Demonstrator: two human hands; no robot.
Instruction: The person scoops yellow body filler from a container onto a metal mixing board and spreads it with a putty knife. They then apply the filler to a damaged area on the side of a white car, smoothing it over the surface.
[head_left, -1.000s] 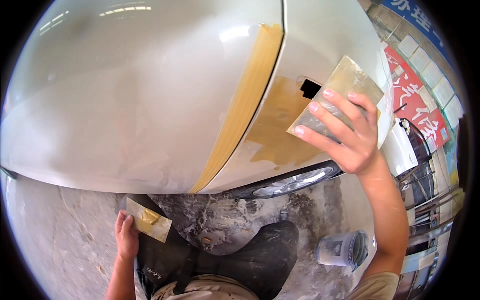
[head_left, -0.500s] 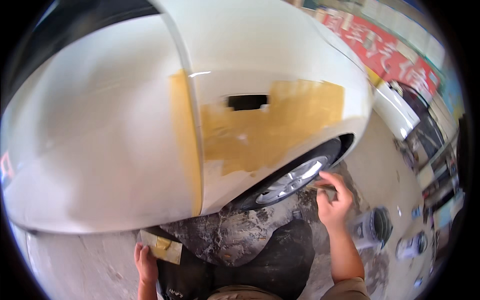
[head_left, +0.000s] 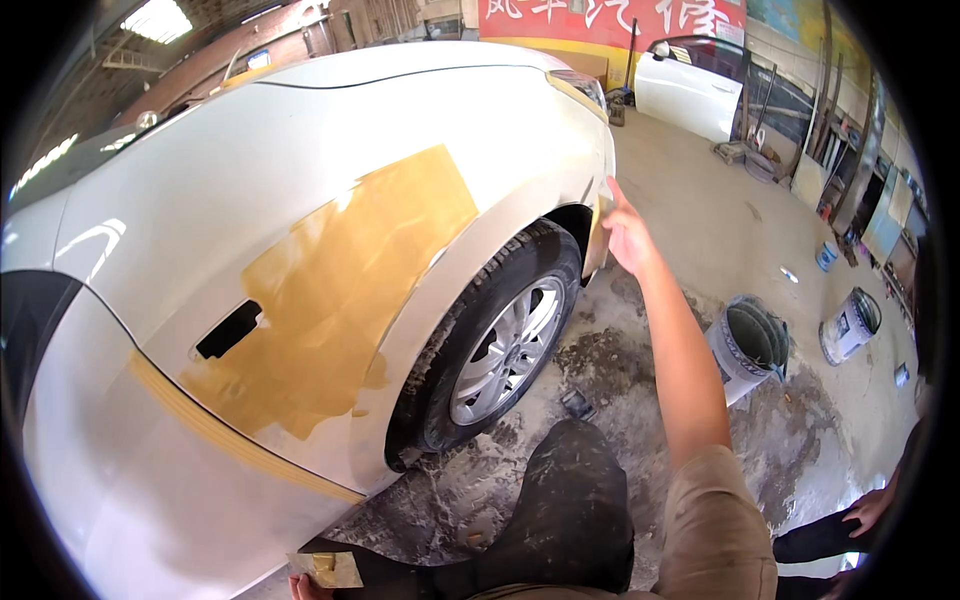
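Note:
My left hand (head_left: pixel 306 588), partly cut off by the lower edge, is closed on a small flat putty board (head_left: pixel 347 570) with a dab of yellow putty (head_left: pixel 324 571) on it. My right arm reaches far forward, and my right hand (head_left: pixel 628 236) is at the front bumper edge (head_left: pixel 598 238) beyond the wheel. Its index finger points up along the edge; the other fingers are curled, and what they hold is hidden. Yellow putty (head_left: pixel 340 290) covers a broad patch of the white car's fender (head_left: pixel 400 115), beside a dark rectangular opening (head_left: pixel 229 331). Another yellow strip (head_left: pixel 225 430) follows the door edge.
The front wheel (head_left: pixel 510 350) stands between my knees and the fender. Right of my arm are a grey bucket (head_left: pixel 735 365) and a smaller pail (head_left: pixel 845 330). A detached white door (head_left: pixel 690 95) leans at the back. Another person's hand (head_left: pixel 870 510) shows at lower right.
My view has swung toward the car's front. My right hand has gone from beside the wheel forward to the bumper edge. The putty board stays in my left hand, lower in view.

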